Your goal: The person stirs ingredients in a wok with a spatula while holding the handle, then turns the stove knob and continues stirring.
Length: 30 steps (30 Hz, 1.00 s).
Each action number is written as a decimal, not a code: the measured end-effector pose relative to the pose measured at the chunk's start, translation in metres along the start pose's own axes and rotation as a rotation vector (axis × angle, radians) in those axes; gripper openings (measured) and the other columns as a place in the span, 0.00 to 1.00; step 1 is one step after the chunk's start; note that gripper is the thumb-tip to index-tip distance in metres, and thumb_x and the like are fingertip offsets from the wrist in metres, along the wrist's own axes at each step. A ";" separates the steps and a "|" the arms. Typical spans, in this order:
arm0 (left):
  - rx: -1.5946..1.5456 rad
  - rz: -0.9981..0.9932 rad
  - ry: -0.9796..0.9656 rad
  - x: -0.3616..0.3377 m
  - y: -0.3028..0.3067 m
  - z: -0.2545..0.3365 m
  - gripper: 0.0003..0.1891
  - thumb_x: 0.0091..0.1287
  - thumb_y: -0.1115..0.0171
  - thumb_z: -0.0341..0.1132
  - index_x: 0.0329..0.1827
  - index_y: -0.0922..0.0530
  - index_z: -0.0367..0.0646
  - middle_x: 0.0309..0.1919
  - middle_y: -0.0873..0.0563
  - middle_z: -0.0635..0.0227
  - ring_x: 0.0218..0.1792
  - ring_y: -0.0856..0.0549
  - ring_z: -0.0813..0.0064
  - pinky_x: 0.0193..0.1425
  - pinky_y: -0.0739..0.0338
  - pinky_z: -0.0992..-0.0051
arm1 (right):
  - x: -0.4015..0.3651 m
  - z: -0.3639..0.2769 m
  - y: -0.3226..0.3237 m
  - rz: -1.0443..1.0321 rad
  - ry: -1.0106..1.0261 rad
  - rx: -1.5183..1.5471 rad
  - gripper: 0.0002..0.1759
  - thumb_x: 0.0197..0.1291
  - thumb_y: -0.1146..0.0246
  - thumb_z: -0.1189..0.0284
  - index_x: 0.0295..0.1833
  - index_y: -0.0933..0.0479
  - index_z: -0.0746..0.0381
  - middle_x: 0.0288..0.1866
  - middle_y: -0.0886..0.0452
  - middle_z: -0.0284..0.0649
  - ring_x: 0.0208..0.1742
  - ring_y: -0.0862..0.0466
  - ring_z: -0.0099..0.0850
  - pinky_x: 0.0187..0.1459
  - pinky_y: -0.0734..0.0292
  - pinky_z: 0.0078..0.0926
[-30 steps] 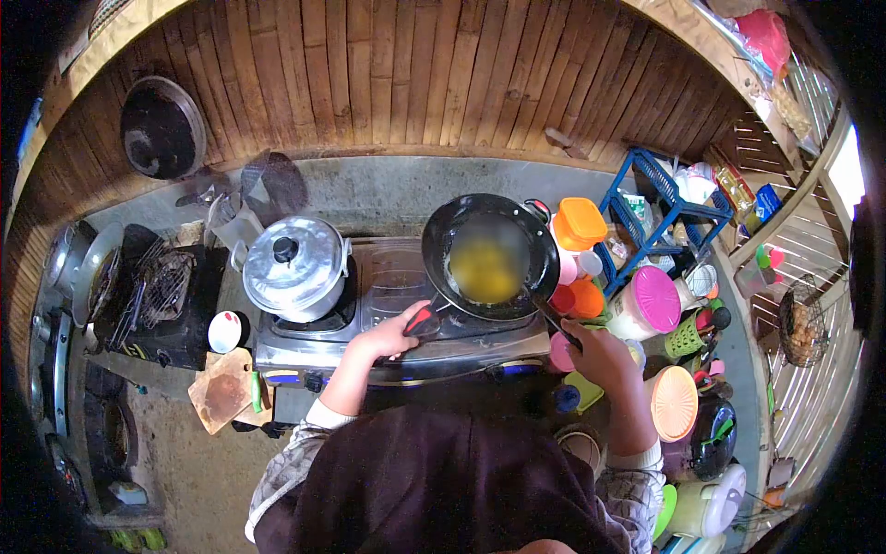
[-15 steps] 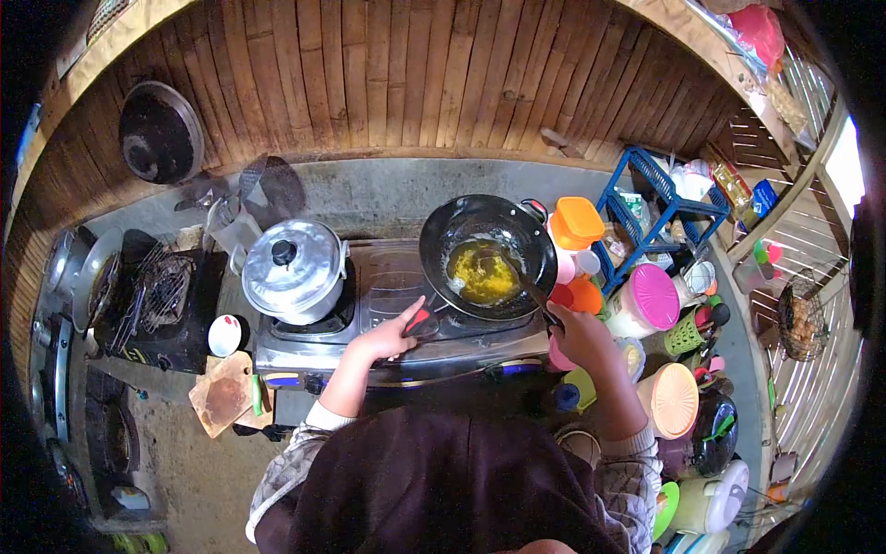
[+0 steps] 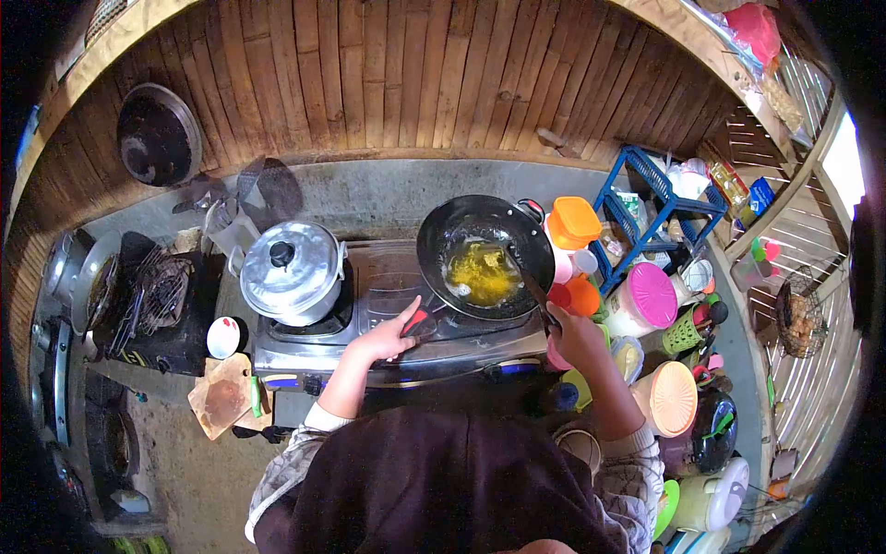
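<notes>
My left hand (image 3: 386, 340) is closed around the black-and-red handle (image 3: 420, 322) of the wok (image 3: 449, 226); my right is wrapped around a dark utensil (image 3: 532, 284) dipping inside it. The wok, on the stove's (image 3: 399, 277) right side, holds yellow food (image 3: 485, 274). Left of the wok, past some open stovetop, sits a lidded pot (image 3: 290, 272); orange containers (image 3: 574, 222) crowd its right edge.
</notes>
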<state>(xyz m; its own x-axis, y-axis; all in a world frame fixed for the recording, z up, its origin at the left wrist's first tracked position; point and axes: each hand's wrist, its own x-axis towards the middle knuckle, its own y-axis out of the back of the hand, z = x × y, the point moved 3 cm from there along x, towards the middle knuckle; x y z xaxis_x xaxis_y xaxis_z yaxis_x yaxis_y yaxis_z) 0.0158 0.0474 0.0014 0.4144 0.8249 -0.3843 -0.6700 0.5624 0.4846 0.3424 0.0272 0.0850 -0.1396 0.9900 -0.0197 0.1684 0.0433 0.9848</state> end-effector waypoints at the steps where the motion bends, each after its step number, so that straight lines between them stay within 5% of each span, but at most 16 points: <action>1: -0.005 0.001 -0.001 0.000 0.000 0.000 0.45 0.62 0.44 0.31 0.74 0.66 0.64 0.23 0.20 0.64 0.15 0.27 0.78 0.22 0.28 0.75 | -0.005 0.000 0.004 0.000 -0.002 0.001 0.25 0.58 0.44 0.64 0.63 0.34 0.50 0.31 0.20 0.54 0.33 0.19 0.53 0.36 0.24 0.50; 7: -0.046 0.005 0.005 -0.002 -0.001 0.002 0.45 0.63 0.43 0.34 0.74 0.66 0.63 0.21 0.22 0.65 0.15 0.27 0.78 0.21 0.29 0.76 | -0.035 0.003 0.038 0.105 0.050 0.071 0.21 0.56 0.43 0.63 0.57 0.27 0.50 0.32 0.20 0.54 0.35 0.19 0.52 0.39 0.24 0.49; 9: -0.048 -0.004 0.018 -0.002 -0.001 0.002 0.45 0.63 0.42 0.34 0.74 0.66 0.63 0.21 0.22 0.66 0.15 0.27 0.78 0.20 0.30 0.76 | -0.046 -0.009 0.064 -0.034 -0.095 -0.011 0.19 0.56 0.43 0.62 0.54 0.24 0.49 0.34 0.19 0.52 0.37 0.19 0.51 0.40 0.24 0.47; 21: -0.057 0.005 -0.007 -0.002 -0.004 0.004 0.45 0.63 0.42 0.35 0.74 0.67 0.61 0.25 0.20 0.63 0.14 0.28 0.78 0.21 0.29 0.75 | -0.058 0.006 0.073 -0.131 -0.058 0.093 0.19 0.55 0.38 0.62 0.53 0.22 0.53 0.43 0.19 0.48 0.44 0.20 0.47 0.46 0.26 0.39; 30: -0.054 0.003 -0.006 -0.003 -0.004 0.005 0.45 0.63 0.42 0.33 0.74 0.67 0.60 0.32 0.17 0.57 0.14 0.27 0.78 0.21 0.29 0.75 | -0.019 -0.011 0.035 -0.020 0.080 0.150 0.20 0.59 0.44 0.58 0.58 0.26 0.47 0.32 0.19 0.53 0.35 0.19 0.51 0.39 0.24 0.46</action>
<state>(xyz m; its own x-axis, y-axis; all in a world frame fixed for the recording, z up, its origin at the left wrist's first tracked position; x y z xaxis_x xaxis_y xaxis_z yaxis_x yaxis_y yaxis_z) 0.0200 0.0430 0.0042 0.4158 0.8272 -0.3779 -0.7034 0.5559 0.4430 0.3403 0.0085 0.1213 -0.2206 0.9752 -0.0194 0.3077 0.0885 0.9474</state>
